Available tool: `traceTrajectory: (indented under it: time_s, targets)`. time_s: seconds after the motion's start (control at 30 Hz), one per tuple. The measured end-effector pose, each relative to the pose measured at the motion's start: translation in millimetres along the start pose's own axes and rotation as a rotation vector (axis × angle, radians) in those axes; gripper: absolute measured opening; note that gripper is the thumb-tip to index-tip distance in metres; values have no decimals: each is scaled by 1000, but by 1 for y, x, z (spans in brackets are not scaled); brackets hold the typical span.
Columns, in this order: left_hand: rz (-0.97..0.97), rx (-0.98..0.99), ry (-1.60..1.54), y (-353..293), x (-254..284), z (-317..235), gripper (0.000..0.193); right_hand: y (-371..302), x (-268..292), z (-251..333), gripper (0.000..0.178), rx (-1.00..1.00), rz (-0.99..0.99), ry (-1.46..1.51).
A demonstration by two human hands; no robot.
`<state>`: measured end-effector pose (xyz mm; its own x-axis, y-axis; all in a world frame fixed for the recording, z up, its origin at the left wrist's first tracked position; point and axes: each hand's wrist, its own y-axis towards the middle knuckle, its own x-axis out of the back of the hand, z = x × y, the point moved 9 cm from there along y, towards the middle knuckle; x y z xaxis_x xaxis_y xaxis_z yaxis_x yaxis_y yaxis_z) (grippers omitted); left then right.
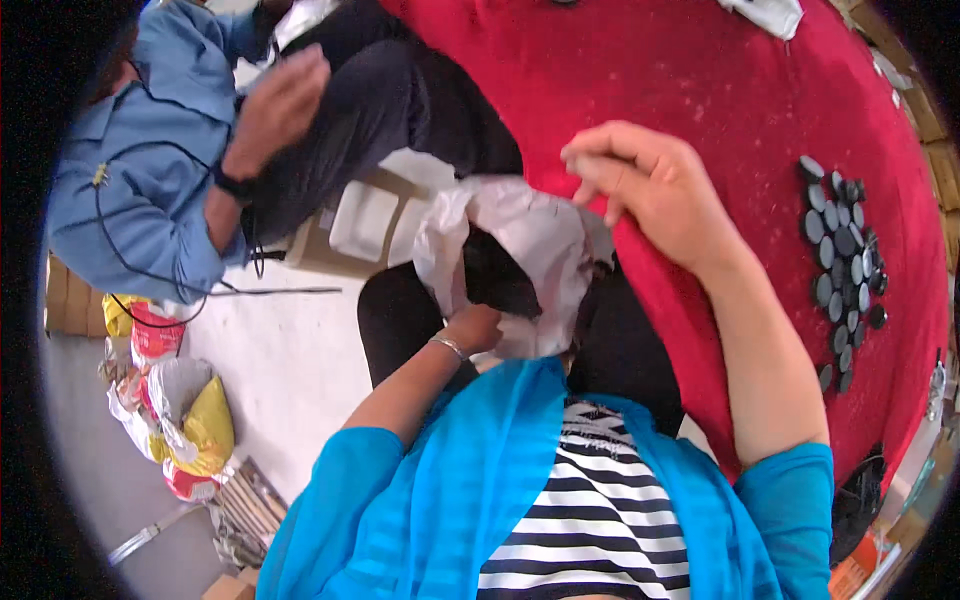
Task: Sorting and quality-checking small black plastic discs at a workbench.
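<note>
A white plastic bag [540, 215] rests on my lap, its mouth open toward me with a dark inside; I cannot make out the contents. My left hand [475, 328], with a bracelet at the wrist, closes on the bag's near left rim. Above the bag's right side, over the edge of the red cloth, hovers my right hand [650, 185]. Its thumb and fingers curl toward each other in a pinch. Whatever lies between those fingertips is too small and blurred to name. Several black round discs [845, 240] lie in a loose group on the cloth, to the right of my right arm.
A red cloth [740, 90] covers the table at my right. At the left sits another person in a blue shirt [140, 190], one hand [285, 100] raised over their lap. A beige plastic stool [365, 225] stands between us. Stuffed bags [185, 410] lie on the floor at far left.
</note>
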<state>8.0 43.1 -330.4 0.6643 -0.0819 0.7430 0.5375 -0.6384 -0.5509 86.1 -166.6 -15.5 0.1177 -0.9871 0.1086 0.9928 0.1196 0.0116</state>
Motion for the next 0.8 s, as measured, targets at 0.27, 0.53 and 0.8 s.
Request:
traceTrajectory:
  time_s: [0.27,0.53,0.8]
  targets:
    - [195,163,32,-10,-103,17,39,3,4,0,19,28,5,-12]
    - [173,489,293,5,-138,63,41,3,8,9,21,12,19,-44]
    - [-41,970,-540,-11,-124,147,47,0,10,14,21,11,-14,-36]
